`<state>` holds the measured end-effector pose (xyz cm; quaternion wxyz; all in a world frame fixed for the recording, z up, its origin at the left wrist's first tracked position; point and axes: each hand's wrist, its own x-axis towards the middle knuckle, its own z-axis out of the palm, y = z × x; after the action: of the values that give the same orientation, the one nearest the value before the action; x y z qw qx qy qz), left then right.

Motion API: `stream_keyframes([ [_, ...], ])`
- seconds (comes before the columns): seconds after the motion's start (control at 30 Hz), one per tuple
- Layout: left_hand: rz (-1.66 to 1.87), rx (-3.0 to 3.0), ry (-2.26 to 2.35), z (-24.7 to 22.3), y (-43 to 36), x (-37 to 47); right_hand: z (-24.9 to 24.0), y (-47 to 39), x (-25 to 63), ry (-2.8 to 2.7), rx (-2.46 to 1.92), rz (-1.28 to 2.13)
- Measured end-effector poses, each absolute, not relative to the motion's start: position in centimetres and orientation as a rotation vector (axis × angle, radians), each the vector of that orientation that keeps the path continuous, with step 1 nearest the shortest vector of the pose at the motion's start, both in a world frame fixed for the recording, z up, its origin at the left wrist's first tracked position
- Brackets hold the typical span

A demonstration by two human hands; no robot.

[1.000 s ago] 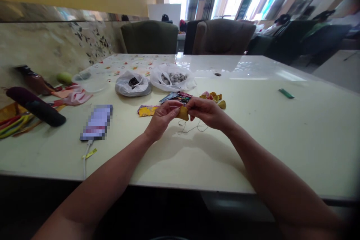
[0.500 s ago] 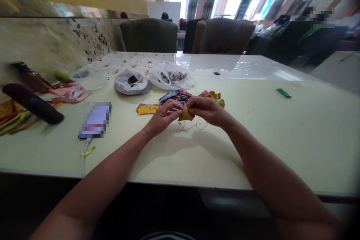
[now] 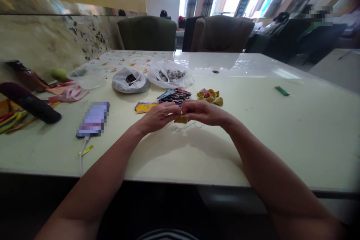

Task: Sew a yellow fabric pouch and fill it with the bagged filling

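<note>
My left hand [image 3: 164,115] and my right hand [image 3: 204,111] meet above the near middle of the table, fingertips pinched together on a small mustard-yellow cloth piece [image 3: 180,119]. Its lower part shows beneath the fingers; the rest is hidden. A thin dark thread [image 3: 187,127] trails on the table just below it. Behind my hands lies a pile of patterned cloth pieces [image 3: 174,95], with a yellow patterned cloth [image 3: 144,107] beside my left hand. Beyond my right hand several small yellow cloth pieces [image 3: 210,96] sit in a group.
Two white plastic bags, one with dark contents [image 3: 129,86] and one with greyish contents [image 3: 171,80], stand farther back. A phone [image 3: 94,120] on a cable, a dark cylinder [image 3: 30,103] and a bottle [image 3: 26,77] are left. A green object [image 3: 281,90] lies right.
Both hands have shifted slightly left with the yellow cloth, and their fingers now cover more of it. More of the small yellow pieces behind my right hand shows.
</note>
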<state>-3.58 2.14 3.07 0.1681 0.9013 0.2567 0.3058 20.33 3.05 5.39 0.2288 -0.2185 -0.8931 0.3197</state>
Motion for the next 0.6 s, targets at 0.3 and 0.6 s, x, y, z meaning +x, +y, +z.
stream_keyframes([
  [0.3, 1.014, 2.642, 0.68, 3.7, 1.4, -3.7, 5.9, 2.3, 19.7, -2.514, -0.523, 0.596],
  [0.6, 1.167, 2.466, 0.73, 3.4, 1.0, -3.4, 5.2, 2.1, 19.1, -2.334, -0.652, 0.524],
])
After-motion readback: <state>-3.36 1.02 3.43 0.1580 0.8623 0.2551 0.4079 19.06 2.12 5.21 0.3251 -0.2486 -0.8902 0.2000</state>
